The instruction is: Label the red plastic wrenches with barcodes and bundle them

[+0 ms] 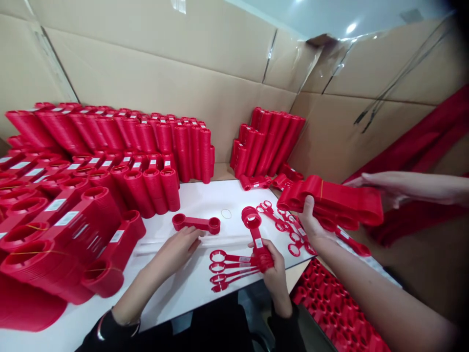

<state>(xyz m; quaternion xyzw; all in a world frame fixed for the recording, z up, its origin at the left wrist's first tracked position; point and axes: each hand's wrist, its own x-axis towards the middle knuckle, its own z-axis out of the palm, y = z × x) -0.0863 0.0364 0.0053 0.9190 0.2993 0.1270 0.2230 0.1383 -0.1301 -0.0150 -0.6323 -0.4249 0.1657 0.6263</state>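
Note:
My left hand reaches over the white table, its fingertips beside a short red stack of ring-ended parts; the fingers are partly spread and hold nothing visible. In my right hand is another small stack of red parts, raised at a tilt with a white label facing up. Several loose red parts lie fanned out between my hands, their far ends reaching behind the held stack. A thin rubber band lies on the table.
Tall red stacks fill the left and back; more stand at the back right. Another person's hands hold a banded red bundle at right, above loose parts. A bin of red parts sits below. Cardboard walls enclose the table.

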